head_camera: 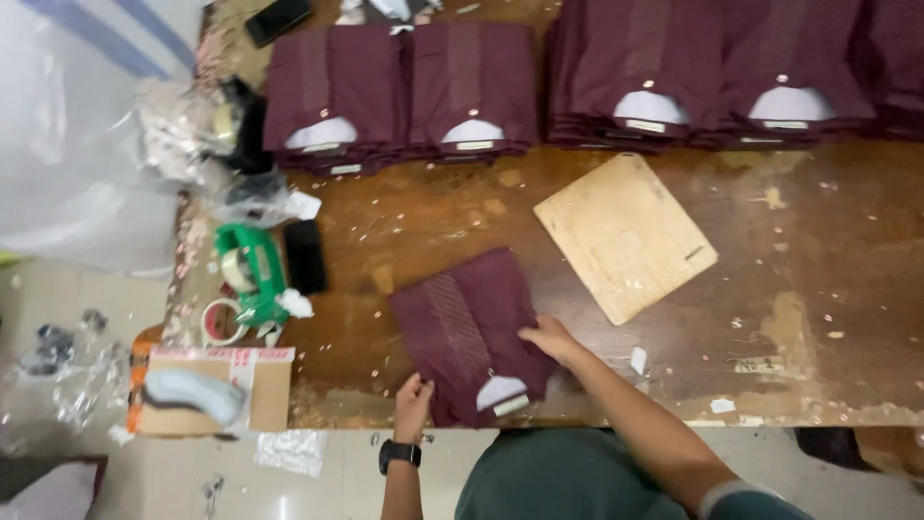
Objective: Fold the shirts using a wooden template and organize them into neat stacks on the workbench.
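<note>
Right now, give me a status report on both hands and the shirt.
Left hand grips folded maroon shirt at near edge. Right hand flat on it. Wooden board lies apart, nothing blocking.

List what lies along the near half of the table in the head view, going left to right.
Cardboard box at the table's left end → green tape dispenser → black rectangular block → left hand → folded maroon shirt → right hand → wooden folding board.
</note>
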